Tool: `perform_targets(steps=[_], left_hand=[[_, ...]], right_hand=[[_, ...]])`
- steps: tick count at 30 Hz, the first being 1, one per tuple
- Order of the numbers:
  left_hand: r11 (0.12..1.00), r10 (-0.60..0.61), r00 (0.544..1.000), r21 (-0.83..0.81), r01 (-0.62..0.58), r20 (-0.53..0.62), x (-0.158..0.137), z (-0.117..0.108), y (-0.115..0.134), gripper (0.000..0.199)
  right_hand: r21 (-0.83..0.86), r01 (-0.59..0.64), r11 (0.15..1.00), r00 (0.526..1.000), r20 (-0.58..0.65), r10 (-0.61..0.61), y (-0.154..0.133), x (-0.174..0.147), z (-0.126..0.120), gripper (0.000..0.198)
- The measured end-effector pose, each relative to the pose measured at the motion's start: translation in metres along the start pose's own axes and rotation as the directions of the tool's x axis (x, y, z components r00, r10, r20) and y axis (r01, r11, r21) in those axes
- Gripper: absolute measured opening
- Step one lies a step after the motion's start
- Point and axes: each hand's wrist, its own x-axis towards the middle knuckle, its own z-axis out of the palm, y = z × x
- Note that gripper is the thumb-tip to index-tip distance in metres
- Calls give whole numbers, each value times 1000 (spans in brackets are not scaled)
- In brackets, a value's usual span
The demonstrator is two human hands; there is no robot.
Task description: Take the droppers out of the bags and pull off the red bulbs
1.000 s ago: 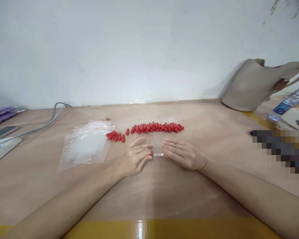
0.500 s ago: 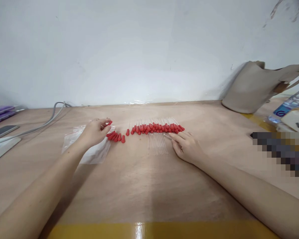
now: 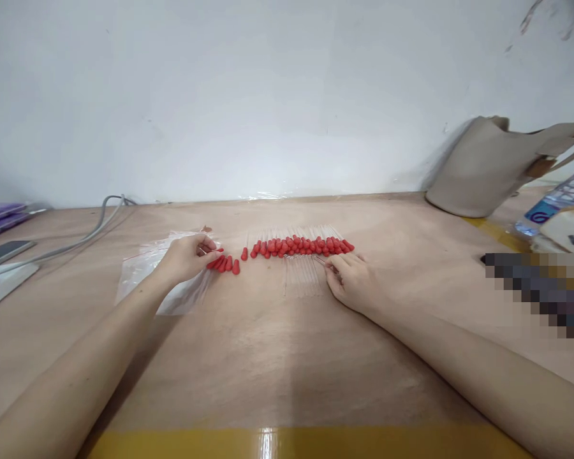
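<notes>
My left hand (image 3: pixel 191 255) is closed, thumb and fingers pinching a small red rubber dropper bulb (image 3: pixel 220 250). Just below it, several loose red bulbs (image 3: pixel 228 264) lie in a short row beside clear plastic zip bags (image 3: pixel 141 277). My right hand (image 3: pixel 351 274) rests low on the table, its fingertips closed on a thin clear tube (image 3: pixel 319 260) at the right end of a row of loose glass tubes (image 3: pixel 301 277). Behind those tubes lies a dense pile of droppers with red bulbs (image 3: pixel 301 245), their clear stems (image 3: pixel 299 232) pointing toward the wall.
A beige bag (image 3: pixel 473 172) stands at the back right, near a plastic bottle (image 3: pixel 550 204). A pixelated dark object (image 3: pixel 536 296) lies at the right. At left are a phone (image 3: pixel 4 253), a grey cable (image 3: pixel 93 233) and purple packs (image 3: pixel 2 220). The wall rises behind.
My left hand has lowered slightly, bringing its red bulb down and to the right, close to the loose bulbs. My right hand has shifted slightly left, with its fingers more bent.
</notes>
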Motion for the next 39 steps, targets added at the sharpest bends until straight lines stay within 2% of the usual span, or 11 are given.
perform_targets(steps=[4, 9, 13, 19, 23, 25, 31, 39], left_hand=[[997, 80, 995, 13, -79, -54, -1, 4, 5, 29], [994, 50, 998, 100, -52, 27, -3, 6, 9, 24], [993, 55, 998, 104, -58, 33, -4, 1, 11, 28], [989, 62, 996, 141, -53, -59, -3, -1, 12, 21], [940, 234, 951, 296, -168, -201, -5, 12, 16, 23], [910, 290, 924, 372, -185, -250, -8, 22, 22, 26], [881, 297, 915, 449, -152, -273, -14, 45, 39, 32], [878, 282, 915, 463, -124, -290, -9, 54, 38, 33]], right_hand=[[-6, 6, 1000, 1000, -1, -6, -1, 1, -1, 13], [3, 11, 1000, 1000, 5, -11, -2, 1, 1, 15], [44, 13, 999, 998, 55, -16, -3, 1, 4, 15], [80, 14, 997, 991, 134, -25, -8, 2, -2, 21], [81, 26, 996, 983, 179, -40, -11, 4, -6, 28], [85, 31, 996, 977, 208, -48, -11, 5, -8, 30], [103, 29, 994, 968, 245, -54, -11, 6, -10, 34], [99, 33, 995, 975, 217, -54, -11, 5, -8, 33]])
